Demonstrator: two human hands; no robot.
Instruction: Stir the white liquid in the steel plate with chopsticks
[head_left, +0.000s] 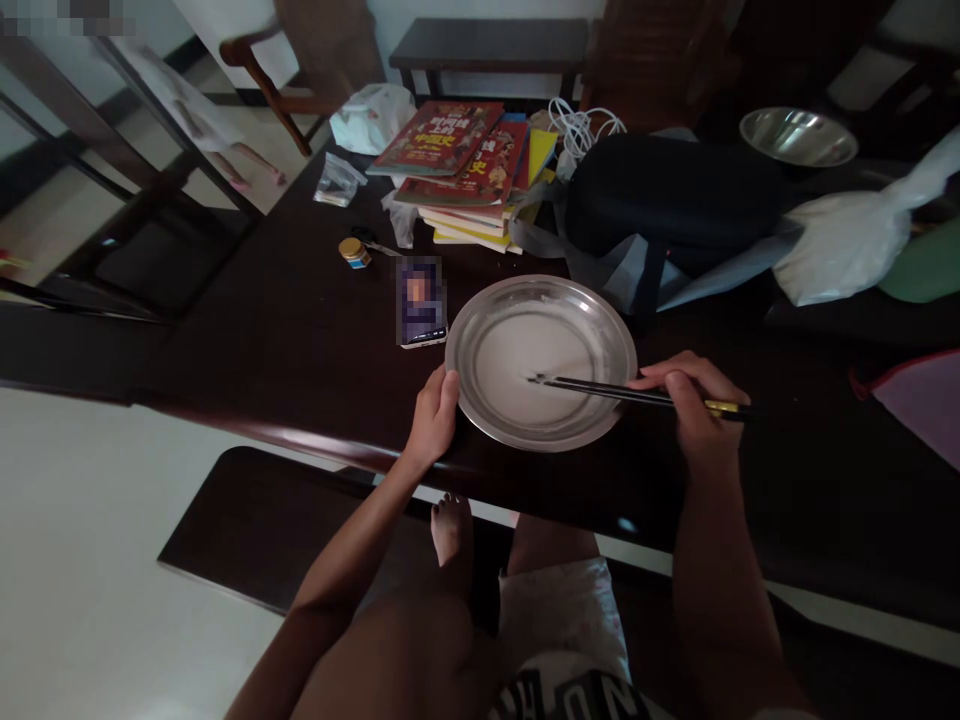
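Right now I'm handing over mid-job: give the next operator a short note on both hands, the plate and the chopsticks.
Left hand: gripping the near-left rim of the metal plate, which sits on the dark table.
Right hand: holding a pair of black chopsticks, tips lying over the plate's middle.
Done: the plate looks nearly empty, with only faint residue.
Left: plate and chopsticks are both in hand, neither set aside. A phone lies just left of the plate.

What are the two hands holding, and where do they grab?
The right hand holds black chopsticks near their gold-tipped back end, tips over the metal plate. The left hand grips that plate by its left rim.
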